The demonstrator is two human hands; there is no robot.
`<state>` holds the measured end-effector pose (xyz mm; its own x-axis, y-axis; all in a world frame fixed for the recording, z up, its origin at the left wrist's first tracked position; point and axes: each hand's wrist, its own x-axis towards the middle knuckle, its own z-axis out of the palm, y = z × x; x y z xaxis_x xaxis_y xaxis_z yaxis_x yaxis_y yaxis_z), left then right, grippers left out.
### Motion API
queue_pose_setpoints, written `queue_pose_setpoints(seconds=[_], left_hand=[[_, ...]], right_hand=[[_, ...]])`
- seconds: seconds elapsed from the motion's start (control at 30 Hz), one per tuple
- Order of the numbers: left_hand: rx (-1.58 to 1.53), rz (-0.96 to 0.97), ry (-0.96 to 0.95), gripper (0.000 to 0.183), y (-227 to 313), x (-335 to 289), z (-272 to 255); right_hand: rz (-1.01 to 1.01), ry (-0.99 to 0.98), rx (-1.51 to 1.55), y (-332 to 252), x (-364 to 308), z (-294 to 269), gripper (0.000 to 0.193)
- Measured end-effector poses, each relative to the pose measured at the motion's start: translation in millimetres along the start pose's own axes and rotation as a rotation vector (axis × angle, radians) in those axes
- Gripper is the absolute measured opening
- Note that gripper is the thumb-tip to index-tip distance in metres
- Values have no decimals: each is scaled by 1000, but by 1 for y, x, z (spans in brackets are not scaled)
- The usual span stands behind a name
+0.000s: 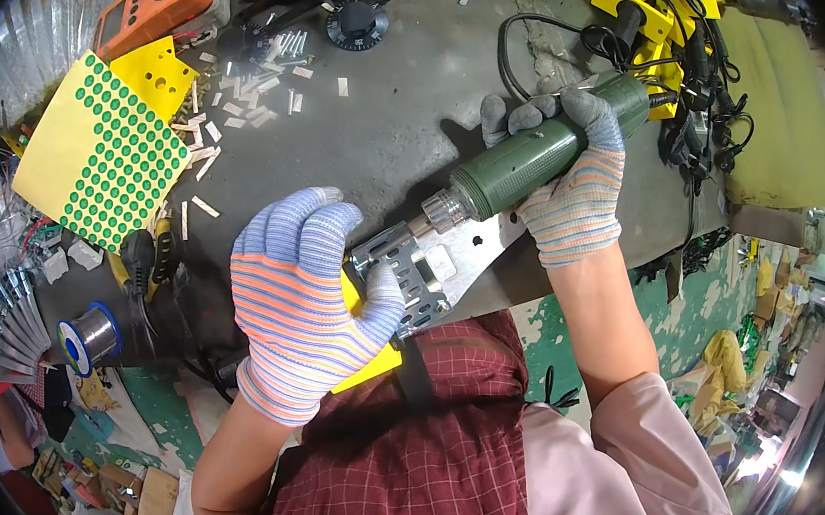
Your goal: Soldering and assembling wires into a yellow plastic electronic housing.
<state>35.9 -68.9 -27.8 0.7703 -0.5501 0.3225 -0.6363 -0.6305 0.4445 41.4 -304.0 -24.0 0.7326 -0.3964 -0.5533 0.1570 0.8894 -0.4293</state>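
Near the table's front edge, my gloved left hand (303, 296) curls round a device with a yellow body (371, 366) and a slotted metal plate (432, 265). The thumb presses against its edge. My gloved right hand (577, 174) wraps round a green, cylindrical electric screwdriver (522, 169), which slants down to the left. Its metal nose points at the slotted plate close to my left fingers. Whether the tip touches a screw is hidden. A black cord leaves the tool's rear end.
Left lie a sheet of green round stickers (112, 151), an orange multimeter (163, 0), loose screws and small pale strips (249, 90), yellow-handled pliers (138, 264) and a solder spool (90, 336). A black dial (357, 26) sits at the back. Yellow parts with black cords (655, 57) crowd the back right.
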Motion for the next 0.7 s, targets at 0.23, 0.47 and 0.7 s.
queue_pose_setpoints(seconds=[0.23, 0.47, 0.7], left_hand=[[-25, 12, -1, 50, -2, 1, -1], [-33, 24, 9, 52, -3, 1, 1], [-52, 20, 20, 52, -4, 2, 1]], right_hand=[[-3, -19, -33, 3, -2, 3, 14], [12, -50, -29, 2, -3, 3, 11], [-14, -98, -54, 5, -5, 6, 12]])
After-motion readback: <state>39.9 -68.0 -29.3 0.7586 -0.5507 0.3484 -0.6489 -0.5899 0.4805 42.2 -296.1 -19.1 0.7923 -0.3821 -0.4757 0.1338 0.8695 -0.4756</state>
